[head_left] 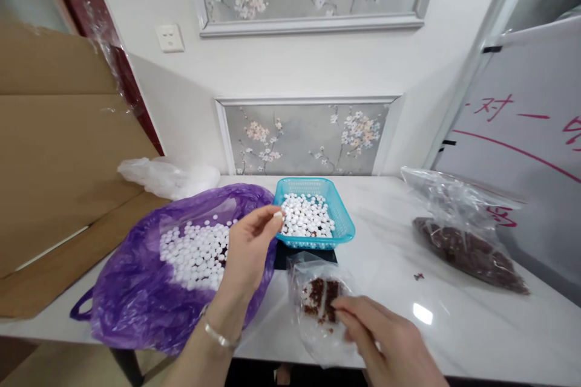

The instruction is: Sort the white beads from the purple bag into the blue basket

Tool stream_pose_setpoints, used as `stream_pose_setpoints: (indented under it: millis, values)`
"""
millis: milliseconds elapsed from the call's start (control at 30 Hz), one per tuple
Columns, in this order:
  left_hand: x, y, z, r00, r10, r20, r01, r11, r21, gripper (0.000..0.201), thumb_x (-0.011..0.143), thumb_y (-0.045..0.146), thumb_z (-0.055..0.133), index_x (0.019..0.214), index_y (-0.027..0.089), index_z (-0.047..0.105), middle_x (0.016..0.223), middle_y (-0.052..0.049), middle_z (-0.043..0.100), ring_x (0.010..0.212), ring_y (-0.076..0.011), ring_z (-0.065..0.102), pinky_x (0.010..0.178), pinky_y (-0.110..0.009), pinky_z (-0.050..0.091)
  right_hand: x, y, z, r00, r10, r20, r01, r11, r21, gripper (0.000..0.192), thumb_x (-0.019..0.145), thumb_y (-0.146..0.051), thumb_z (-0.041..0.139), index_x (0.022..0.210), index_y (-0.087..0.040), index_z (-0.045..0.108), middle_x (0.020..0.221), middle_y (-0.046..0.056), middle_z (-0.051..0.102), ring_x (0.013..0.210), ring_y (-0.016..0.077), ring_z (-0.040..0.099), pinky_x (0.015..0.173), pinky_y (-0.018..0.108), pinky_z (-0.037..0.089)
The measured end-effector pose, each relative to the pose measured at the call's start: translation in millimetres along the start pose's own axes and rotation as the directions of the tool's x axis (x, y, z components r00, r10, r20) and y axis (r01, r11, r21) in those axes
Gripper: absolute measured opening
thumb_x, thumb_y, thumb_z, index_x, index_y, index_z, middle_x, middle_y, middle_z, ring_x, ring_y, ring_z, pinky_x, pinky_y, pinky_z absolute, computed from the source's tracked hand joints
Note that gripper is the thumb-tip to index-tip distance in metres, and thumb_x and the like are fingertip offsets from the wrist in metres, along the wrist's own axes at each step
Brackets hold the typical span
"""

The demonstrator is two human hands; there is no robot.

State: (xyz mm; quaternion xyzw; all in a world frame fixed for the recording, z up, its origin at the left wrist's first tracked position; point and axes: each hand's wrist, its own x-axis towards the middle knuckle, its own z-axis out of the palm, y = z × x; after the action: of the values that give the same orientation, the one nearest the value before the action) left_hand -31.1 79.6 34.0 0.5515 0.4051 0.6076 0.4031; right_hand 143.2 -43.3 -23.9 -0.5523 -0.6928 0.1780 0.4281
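My left hand (256, 236) is raised between the purple bag and the basket, with thumb and finger pinching a small round white piece (278, 215). Low at the right, my right hand (385, 332) has its fingertips pinched together over a clear plastic bag (304, 332) that holds small reddish-brown pieces (324, 296). Whatever those fingertips grip is too small to make out. Many white pieces (306, 214) fill the blue basket (342, 217) behind the clear bag. More white pieces (195, 254) lie inside the open purple plastic bag (136, 278) at the left.
On the white table (376, 254), a large clear bag of brown pieces (467, 248) lies at the right. A few tiny dark bits (418, 277) sit nearer. Cardboard (59, 151) stands at the left, a whiteboard (535, 97) at the right. Something dark and flat (284, 257) lies under the basket.
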Motion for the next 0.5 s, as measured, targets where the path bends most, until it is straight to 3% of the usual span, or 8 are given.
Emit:
stream_pose_setpoints:
  millis: [67,133,233,400,500]
  values:
    - [33,-7,8.6,0.999,0.051,-0.003,-0.051,0.994,0.092,0.027,0.077,0.031,0.068,0.097,0.013,0.073,0.097,-0.01,0.077,0.088,-0.0207,0.07,0.083,-0.031,0.054,19,-2,15,0.99,-0.004,0.141,0.032,0.98,-0.195,0.034,0.093,-0.01,0.04,0.091,-0.026,0.07,0.086,0.002,0.072,0.071,0.0174,0.068,0.063,0.025,0.05]
    - [61,-14,12.9,0.997,0.06,0.048,-0.069,0.975,0.21,0.027,0.073,0.026,0.069,0.095,0.011,0.075,0.096,-0.013,0.078,0.09,-0.0243,0.071,0.085,-0.034,0.054,32,-3,33,0.969,0.053,0.243,0.045,0.924,-0.38,0.034,0.086,-0.003,0.047,0.095,-0.025,0.072,0.096,0.003,0.073,0.085,0.0194,0.069,0.07,0.025,0.049]
    - [85,-16,2.0,0.985,0.028,0.171,-0.093,0.92,0.381,0.031,0.066,0.02,0.072,0.096,0.011,0.077,0.097,-0.014,0.079,0.088,-0.0278,0.072,0.086,-0.038,0.054,38,0,53,0.957,0.088,0.277,0.056,0.879,-0.474,0.03,0.081,0.0,0.054,0.089,-0.02,0.074,0.095,0.007,0.075,0.094,0.0253,0.068,0.08,0.03,0.047]
    - [71,5,-55.8,0.951,-0.02,0.31,-0.177,0.786,0.593,0.038,0.078,0.028,0.062,0.113,0.016,0.072,0.117,-0.009,0.074,0.105,-0.0268,0.068,0.096,-0.035,0.048,35,3,60,0.949,0.11,0.295,0.06,0.855,-0.515,0.029,0.082,0.0,0.053,0.087,-0.017,0.075,0.095,0.011,0.075,0.098,0.0307,0.067,0.081,0.037,0.048]
    - [53,6,-87.1,0.942,-0.084,0.324,-0.185,0.677,0.713,0.032,0.082,0.027,0.056,0.105,0.017,0.076,0.112,-0.009,0.076,0.104,-0.0277,0.068,0.095,-0.036,0.048,35,1,58,0.949,0.112,0.295,0.061,0.853,-0.519,0.029,0.082,0.001,0.052,0.089,-0.017,0.074,0.095,0.012,0.075,0.098,0.0307,0.067,0.081,0.037,0.048]
